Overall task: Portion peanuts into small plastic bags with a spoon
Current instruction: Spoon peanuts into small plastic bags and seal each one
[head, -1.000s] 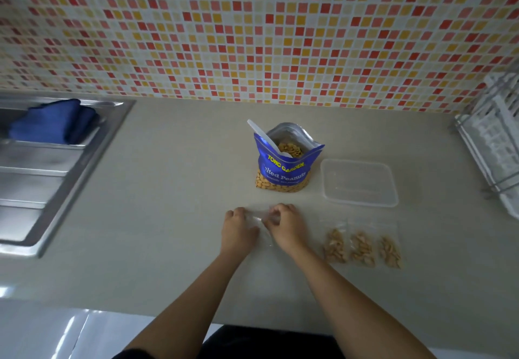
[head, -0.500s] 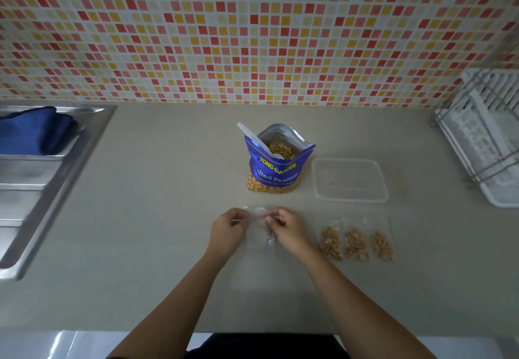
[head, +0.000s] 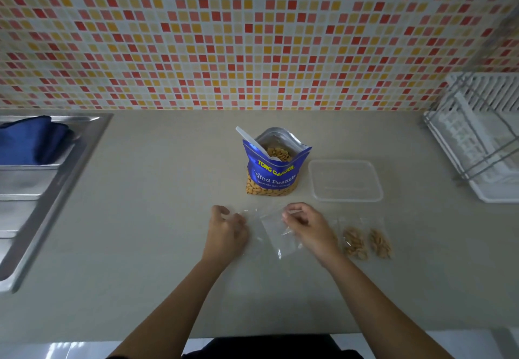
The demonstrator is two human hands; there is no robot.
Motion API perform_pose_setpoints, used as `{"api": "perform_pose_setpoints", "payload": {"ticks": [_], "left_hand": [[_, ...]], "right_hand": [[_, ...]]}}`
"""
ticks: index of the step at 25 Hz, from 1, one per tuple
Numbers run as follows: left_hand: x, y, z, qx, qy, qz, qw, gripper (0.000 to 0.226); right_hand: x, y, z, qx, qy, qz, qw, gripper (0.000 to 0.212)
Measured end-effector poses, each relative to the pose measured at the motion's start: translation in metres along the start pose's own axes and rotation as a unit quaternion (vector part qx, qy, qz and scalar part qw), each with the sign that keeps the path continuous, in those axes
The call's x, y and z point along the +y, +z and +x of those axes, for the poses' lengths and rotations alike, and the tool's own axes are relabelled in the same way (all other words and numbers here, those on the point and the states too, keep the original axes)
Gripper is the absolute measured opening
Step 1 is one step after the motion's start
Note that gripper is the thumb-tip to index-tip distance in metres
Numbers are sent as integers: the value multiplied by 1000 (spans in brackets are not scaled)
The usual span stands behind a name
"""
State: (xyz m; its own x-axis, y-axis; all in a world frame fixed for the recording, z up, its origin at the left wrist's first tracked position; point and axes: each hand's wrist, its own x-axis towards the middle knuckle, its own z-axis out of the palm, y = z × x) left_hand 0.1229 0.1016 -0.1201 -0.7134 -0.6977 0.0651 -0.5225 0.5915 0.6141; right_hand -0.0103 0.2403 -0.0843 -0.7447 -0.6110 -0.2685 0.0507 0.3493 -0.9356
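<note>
On pouch (head: 276, 173): "TONG GARDEN", probably "Salted"

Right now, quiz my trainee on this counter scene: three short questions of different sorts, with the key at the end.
1. True or false: the spoon lies flat on the counter.
2. On which side of the peanut bag does the clear container sit? A. left B. right C. behind it
3. What does the right hand pinch?

Key: 1. False, it stands in the open peanut bag. 2. B. 3. The empty small bag.
</note>
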Motion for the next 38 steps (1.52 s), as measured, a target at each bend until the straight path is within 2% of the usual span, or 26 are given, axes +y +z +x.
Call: {"api": "perform_pose_setpoints", "payload": {"ticks": [2, 3, 4, 5, 7, 10, 14, 16, 21, 26, 29, 30, 32, 35, 36, 38], "left_hand": [[10, -11, 5, 40, 11, -43, 998, 7], [20, -20, 10, 33, -13, -98, 995, 5], [32, -31, 16, -10, -55, -180, 982, 7], [45, -41, 21, -78, -87, -273, 955, 10], [65, -59, 28, -177, -84, -379, 904, 11], [81, -79, 32, -226, -43, -367, 901, 18], [93, -99, 47, -164, -56, -382, 908, 21], [96, -108, 54, -160, -49, -367, 915, 18], [105, -116, 59, -128, -44, -331, 934, 18], [110, -115, 64, -121, -31, -349, 929, 23], [111, -112, 69, -118, -26, -342, 932, 23], [112, -110, 70, -112, -29, -340, 933, 23], [115, -108, 74, -104, -36, -343, 933, 21], [121, -107, 80, -124, -33, -341, 931, 19], [122, -106, 81, -129, -32, -345, 929, 19], [126, -104, 83, -130, -36, -351, 927, 20]], "right_hand": [[-12, -7, -3, -6, -24, 9, 1000, 15], [-17, -10, -4, -13, -35, 11, 999, 18], [-24, -12, -4, -24, -47, 8, 999, 21], [-31, -14, -4, -34, -56, 1, 998, 24], [-43, -14, -4, -49, -79, -13, 996, 30], [-60, -17, -4, -53, -114, -19, 992, 35], [-71, -31, -5, -54, -94, 10, 994, 48], [-76, -41, -6, -62, -81, 33, 994, 53], [-90, -57, -6, -132, -54, 165, 976, 48], [-92, -63, -2, -87, -96, 96, 987, 46], [-94, -61, 0, -65, -104, 101, 987, 51], [-94, -61, 0, -46, -130, 70, 988, 56], [-96, -61, 0, 8, -212, -78, 974, 67], [-102, -54, 4, 58, -346, -315, 882, 75], [-104, -50, 7, 58, -357, -351, 864, 78], [-109, -43, 14, 57, -352, -373, 856, 82]]}}
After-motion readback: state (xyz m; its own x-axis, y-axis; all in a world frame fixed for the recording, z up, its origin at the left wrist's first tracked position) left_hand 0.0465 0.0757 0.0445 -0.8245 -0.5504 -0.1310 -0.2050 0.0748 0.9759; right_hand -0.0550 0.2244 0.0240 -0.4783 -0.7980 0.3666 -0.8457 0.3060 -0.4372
